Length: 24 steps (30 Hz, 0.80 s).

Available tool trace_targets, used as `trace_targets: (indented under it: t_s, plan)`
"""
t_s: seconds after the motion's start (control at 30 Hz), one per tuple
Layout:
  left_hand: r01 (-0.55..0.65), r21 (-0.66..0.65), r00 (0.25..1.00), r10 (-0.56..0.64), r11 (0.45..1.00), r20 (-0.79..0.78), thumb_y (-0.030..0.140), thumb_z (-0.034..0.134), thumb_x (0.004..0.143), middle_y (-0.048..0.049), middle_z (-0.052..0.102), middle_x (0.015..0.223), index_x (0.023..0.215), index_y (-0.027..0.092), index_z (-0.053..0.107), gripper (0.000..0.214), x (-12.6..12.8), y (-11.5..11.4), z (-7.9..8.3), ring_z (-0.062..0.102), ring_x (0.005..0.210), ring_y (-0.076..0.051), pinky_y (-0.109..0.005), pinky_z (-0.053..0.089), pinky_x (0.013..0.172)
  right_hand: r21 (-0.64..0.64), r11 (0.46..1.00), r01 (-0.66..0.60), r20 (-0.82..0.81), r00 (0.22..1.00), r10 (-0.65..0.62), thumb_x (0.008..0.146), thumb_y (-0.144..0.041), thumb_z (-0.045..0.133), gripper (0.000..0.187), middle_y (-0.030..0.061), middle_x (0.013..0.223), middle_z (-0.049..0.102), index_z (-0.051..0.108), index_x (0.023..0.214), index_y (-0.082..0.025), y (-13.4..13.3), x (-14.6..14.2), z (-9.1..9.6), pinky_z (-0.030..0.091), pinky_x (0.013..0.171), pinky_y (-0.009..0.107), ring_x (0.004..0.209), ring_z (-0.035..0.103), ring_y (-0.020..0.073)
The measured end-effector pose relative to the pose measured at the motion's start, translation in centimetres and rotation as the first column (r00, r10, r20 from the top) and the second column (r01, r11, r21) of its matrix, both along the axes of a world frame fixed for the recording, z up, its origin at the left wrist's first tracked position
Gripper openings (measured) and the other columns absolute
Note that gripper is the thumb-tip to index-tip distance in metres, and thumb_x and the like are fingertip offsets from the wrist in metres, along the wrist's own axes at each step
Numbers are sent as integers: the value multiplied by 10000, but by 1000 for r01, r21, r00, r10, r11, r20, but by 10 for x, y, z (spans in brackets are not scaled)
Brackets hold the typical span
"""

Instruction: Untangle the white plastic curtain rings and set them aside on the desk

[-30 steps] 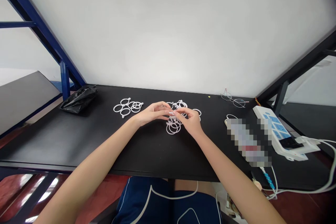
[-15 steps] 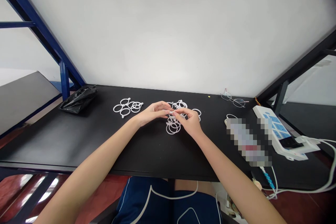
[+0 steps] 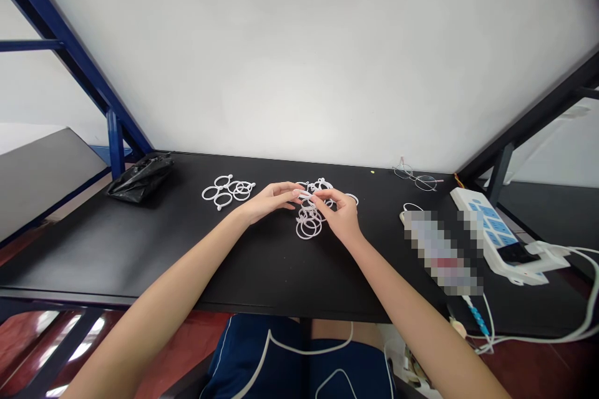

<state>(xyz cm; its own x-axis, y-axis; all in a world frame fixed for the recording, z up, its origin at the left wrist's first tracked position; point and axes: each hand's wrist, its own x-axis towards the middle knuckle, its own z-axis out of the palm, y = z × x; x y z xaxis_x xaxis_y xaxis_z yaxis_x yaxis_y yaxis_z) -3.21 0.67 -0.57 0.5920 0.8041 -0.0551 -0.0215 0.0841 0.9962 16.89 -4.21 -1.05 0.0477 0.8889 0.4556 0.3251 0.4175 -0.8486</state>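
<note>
My left hand (image 3: 276,199) and my right hand (image 3: 339,212) meet over the middle of the black table. Between their fingertips they pinch one white ring (image 3: 305,194), seen nearly edge-on; its small details are hard to make out. Below and behind it lies a loose pile of white rings (image 3: 309,227), partly covered by my hands. Another ring (image 3: 352,198) shows just past my right hand. Left of my left hand lies a separate group of several white rings (image 3: 223,199) with small round knobs on them.
A crumpled black plastic bag (image 3: 140,179) lies at the far left. Eyeglasses (image 3: 423,182) rest near the wall. On the right are a blurred-out phone-like device (image 3: 442,255) with a cable and a white power strip (image 3: 496,230) with a plugged-in charger. The table's front edge (image 3: 299,312) is near my lap.
The ring between my fingers has turned and shows more of its loop. My fingertips have shifted slightly and moved a little apart. The ring groups on the table look the same.
</note>
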Motion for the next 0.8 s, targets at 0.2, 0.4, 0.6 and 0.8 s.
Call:
trace_targets:
  t_s: [0.2, 0.4, 0.6, 0.8]
  plan:
    - [-12, 24, 1000, 13, 1000, -19, 476, 676, 809, -116, 651, 1191, 1155, 181, 661, 455, 0, 0, 0, 620, 1069, -239, -385, 471, 924, -15, 1000, 8, -5, 1000, -8, 780, -329, 691, 131, 43, 803, 734, 712, 799, -201, -1, -1, 1, 548, 746, 344, 748, 686, 208]
    - [-27, 8, 1000, 27, 1000, 4, 485, 688, 794, -114, 662, 1167, 1129, 175, 676, 457, 0, 1, 0, 634, 1033, -230, -374, 475, 918, -25, 1000, 9, -29, 1000, -10, 799, -351, 672, 151, 45, 815, 727, 704, 806, -204, -1, -1, 0, 544, 760, 348, 772, 675, 208]
    - [-30, -15, 999, 30, 999, 25, 500, 672, 804, -114, 680, 1123, 1094, 172, 688, 438, 1, 0, -1, 645, 974, -212, -379, 476, 920, -35, 999, 8, -44, 999, -10, 822, -348, 648, 168, 52, 802, 710, 697, 799, -189, -1, -2, 2, 534, 762, 357, 774, 660, 209]
    - [-40, -16, 999, 41, 999, 20, 485, 680, 803, -117, 670, 1131, 1102, 164, 682, 439, 2, 0, 0, 640, 954, -204, -373, 478, 904, -63, 998, -14, -69, 998, 10, 819, -372, 652, 188, 55, 804, 712, 691, 806, -188, -1, -1, 1, 552, 760, 369, 791, 683, 224]
